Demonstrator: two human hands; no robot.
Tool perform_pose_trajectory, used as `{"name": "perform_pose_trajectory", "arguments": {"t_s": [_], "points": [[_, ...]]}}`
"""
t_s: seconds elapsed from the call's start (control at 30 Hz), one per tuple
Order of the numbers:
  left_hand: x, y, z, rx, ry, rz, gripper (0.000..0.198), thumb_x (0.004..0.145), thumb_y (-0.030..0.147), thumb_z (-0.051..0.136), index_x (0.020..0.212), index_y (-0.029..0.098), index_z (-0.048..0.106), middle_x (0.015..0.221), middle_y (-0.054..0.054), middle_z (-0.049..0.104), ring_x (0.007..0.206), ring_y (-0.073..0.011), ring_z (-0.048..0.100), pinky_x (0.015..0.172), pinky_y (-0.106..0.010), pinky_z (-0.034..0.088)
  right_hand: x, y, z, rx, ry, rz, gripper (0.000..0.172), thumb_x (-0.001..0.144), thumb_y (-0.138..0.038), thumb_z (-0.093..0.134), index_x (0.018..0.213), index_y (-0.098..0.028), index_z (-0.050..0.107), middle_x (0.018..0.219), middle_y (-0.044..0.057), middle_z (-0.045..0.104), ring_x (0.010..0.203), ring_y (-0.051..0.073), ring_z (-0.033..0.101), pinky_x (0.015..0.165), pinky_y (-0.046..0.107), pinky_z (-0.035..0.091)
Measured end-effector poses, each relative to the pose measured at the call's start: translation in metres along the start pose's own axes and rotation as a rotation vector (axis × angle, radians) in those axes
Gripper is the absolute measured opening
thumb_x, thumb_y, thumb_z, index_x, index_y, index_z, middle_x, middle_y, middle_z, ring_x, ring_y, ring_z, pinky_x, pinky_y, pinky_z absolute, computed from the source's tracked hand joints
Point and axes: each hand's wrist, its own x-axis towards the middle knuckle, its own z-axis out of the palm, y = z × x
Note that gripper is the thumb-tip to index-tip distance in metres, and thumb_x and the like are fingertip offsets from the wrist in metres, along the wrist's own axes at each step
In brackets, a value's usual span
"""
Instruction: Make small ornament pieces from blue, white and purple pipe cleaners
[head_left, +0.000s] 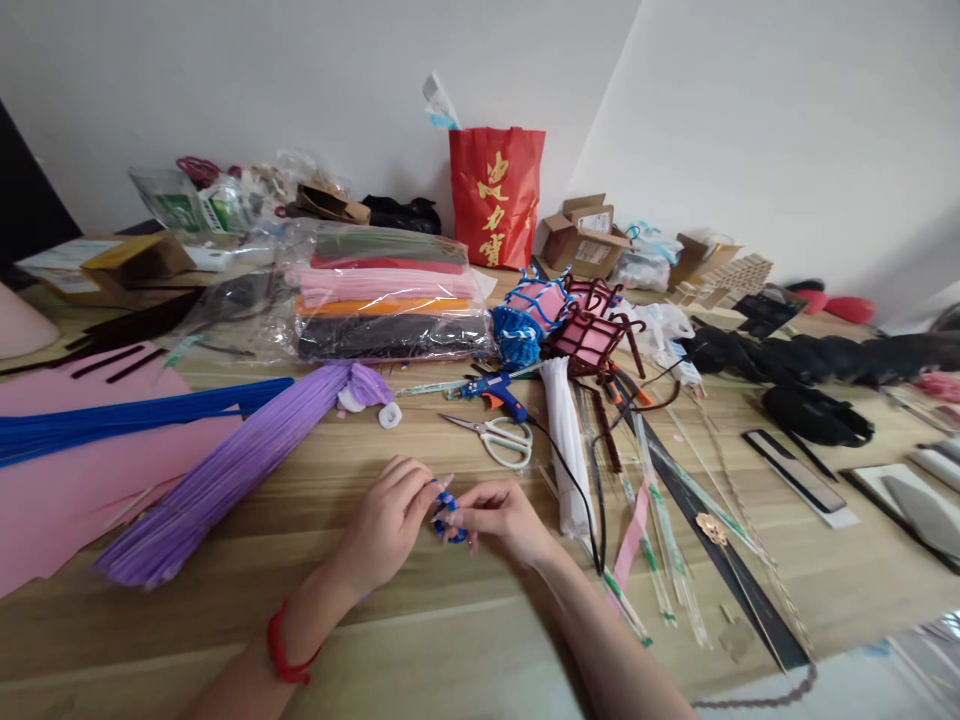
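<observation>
Head view: a small blue ring-shaped piece (446,499) is held over the wooden table (420,650) by the left hand (391,508) and the right hand (501,517) (both pinched narrow on it). White-handled scissors (487,430) are laid beyond the hands, and a white bundle (567,455) is set to their right.

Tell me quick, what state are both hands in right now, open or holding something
Left hand: closed, pinching a small blue loop.
Right hand: closed, holding the same blue loop from the other side.
</observation>
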Motion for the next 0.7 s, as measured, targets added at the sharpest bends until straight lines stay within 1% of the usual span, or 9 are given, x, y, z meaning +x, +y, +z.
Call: {"name": "perform_pose_trajectory", "arguments": {"t_s": [0.13,0.2,0.27,0.37,0.47,0.53,0.6,0.63,0.7], "points": [[0.0008,0.0023,0.0002,-0.025,-0.051,-0.061,0.026,0.093,0.025,0.034,0.071,0.020,0.048,0.074,-0.002,0.052,0.074,-0.0158,0.049,0.068,-0.029,0.041,-0.0010,0.0025,0.0016,-0.186,0.065,-0.099,0.020,0.067,-0.035,0.073,0.069,-0.015,0.073,0.062,0.004,0.068,0.048,0.010,0.051,0.048,0.022,0.041],[0.0012,0.0032,-0.0003,-0.047,-0.069,-0.085,0.027,0.093,0.026,0.033,0.071,0.020,0.047,0.073,-0.001,0.051,0.072,-0.0153,0.049,0.067,-0.028,0.042,-0.0018,0.0030,0.0028,-0.310,0.098,-0.171,0.020,0.070,-0.035,0.070,0.071,-0.016,0.073,0.063,0.004,0.068,0.050,0.011,0.052,0.048,0.022,0.041],[0.0015,0.0033,-0.0005,-0.059,-0.078,-0.100,0.028,0.093,0.028,0.033,0.070,0.020,0.047,0.073,-0.001,0.050,0.072,-0.0152,0.050,0.067,-0.027,0.042,-0.0029,0.0022,0.0038,-0.464,0.120,-0.281,0.018,0.073,-0.034,0.067,0.075,-0.017,0.073,0.066,0.005,0.067,0.054,0.014,0.055,0.051,0.024,0.042],[0.0016,0.0018,0.0002,-0.065,-0.064,-0.127,0.028,0.092,0.029,0.036,0.069,0.020,0.050,0.072,-0.001,0.052,0.072,-0.0153,0.052,0.068,-0.027,0.042,-0.0042,0.0008,0.0036,-0.717,0.133,-0.484,0.015,0.079,-0.028,0.061,0.080,-0.019,0.073,0.068,0.006,0.066,0.061,0.017,0.057,0.058,0.028,0.044],[0.0019,-0.0014,0.0019,-0.053,-0.028,-0.173,0.031,0.090,0.031,0.040,0.064,0.019,0.050,0.069,0.000,0.052,0.069,-0.0150,0.052,0.066,-0.027,0.042,-0.0045,0.0027,0.0006,-0.964,0.107,-0.640,0.020,0.084,-0.021,0.052,0.091,-0.019,0.071,0.072,0.008,0.067,0.066,0.019,0.057,0.063,0.030,0.045],[0.0024,-0.0039,0.0024,-0.046,-0.007,-0.209,0.033,0.089,0.033,0.041,0.060,0.019,0.049,0.065,0.000,0.051,0.065,-0.0147,0.051,0.064,-0.027,0.041,-0.0045,0.0051,-0.0016,-1.112,0.091,-0.689,0.026,0.085,-0.018,0.048,0.101,-0.019,0.068,0.079,0.010,0.069,0.071,0.020,0.057,0.065,0.032,0.045],[0.0032,-0.0055,0.0017,-0.056,0.001,-0.230,0.034,0.088,0.036,0.042,0.059,0.019,0.050,0.064,0.001,0.052,0.064,-0.0146,0.052,0.063,-0.026,0.042,-0.0047,0.0067,-0.0024,-1.172,0.101,-0.696,0.029,0.087,-0.018,0.046,0.110,-0.018,0.065,0.085,0.011,0.069,0.074,0.021,0.057,0.066,0.032,0.044],[0.0037,-0.0059,0.0010,-0.065,0.000,-0.230,0.034,0.088,0.036,0.042,0.061,0.019,0.051,0.065,0.001,0.052,0.065,-0.0146,0.053,0.064,-0.026,0.042,-0.0048,0.0067,-0.0021,-1.153,0.120,-0.687,0.030,0.087,-0.019,0.047,0.111,-0.018,0.064,0.086,0.011,0.069,0.074,0.021,0.057,0.065,0.032,0.045],[0.0040,-0.0056,-0.0008,-0.067,0.003,-0.215,0.031,0.089,0.035,0.042,0.066,0.019,0.053,0.069,0.000,0.055,0.069,-0.0149,0.055,0.068,-0.026,0.043,-0.0050,0.0052,-0.0003,-1.032,0.170,-0.643,0.027,0.087,-0.022,0.048,0.108,-0.019,0.065,0.082,0.011,0.068,0.071,0.020,0.057,0.065,0.032,0.045]]}}
